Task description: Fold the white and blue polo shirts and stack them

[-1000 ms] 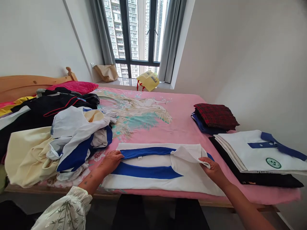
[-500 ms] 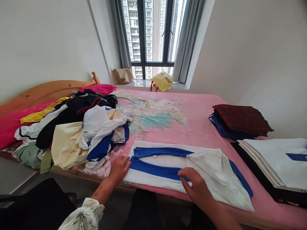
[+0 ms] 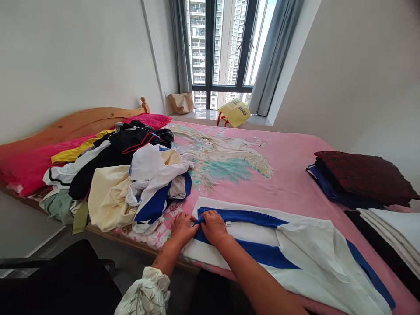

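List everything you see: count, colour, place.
Bedspread: one, pink, centre
Headboard: one, brown, left
Pillows: apparently two, pink, left
Clothes heap: one, mixed, left
Garment: one, white and blue, near edge
Folded stacks: two, mixed, right
Paper bag: one, brown, windowsill
Shopping bag: one, yellow, windowsill
Window: one, dark-framed, back
Curtains: two, grey, beside window
Buildings: several, grey, outside
Chair: apparently one, black, lower left
Sleeve: one, cream, left arm
Left hand: one, bare, on garment
Right hand: one, bare, on garment

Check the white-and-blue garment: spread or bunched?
Mostly spread: the garment lies stretched along the bed, label showing, loose folds at right.
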